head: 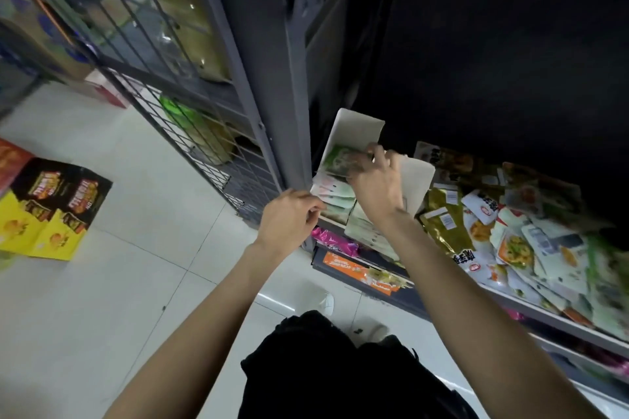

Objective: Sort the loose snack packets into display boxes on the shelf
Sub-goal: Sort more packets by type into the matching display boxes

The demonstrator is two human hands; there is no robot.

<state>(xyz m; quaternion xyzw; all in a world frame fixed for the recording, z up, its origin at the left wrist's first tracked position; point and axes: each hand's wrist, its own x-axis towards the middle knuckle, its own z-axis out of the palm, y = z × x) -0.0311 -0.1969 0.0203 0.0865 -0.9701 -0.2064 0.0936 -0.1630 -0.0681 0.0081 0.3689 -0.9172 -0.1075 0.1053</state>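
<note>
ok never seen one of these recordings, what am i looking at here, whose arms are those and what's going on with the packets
There is no machine here. A person wears a wide-angle camera on the head, so the single picture looks forward and down along their own bare arms. They stand at a shop shelf. The right hand reaches into an open white display box and pinches a green snack packet above a row of pale packets already filed there. The left hand sits at the box's near corner, fingers curled; whether it grips anything is unclear. To the right lies a heap of loose snack packets still unsorted. On the tiled floor at left sits a yellow and black carton.
</note>
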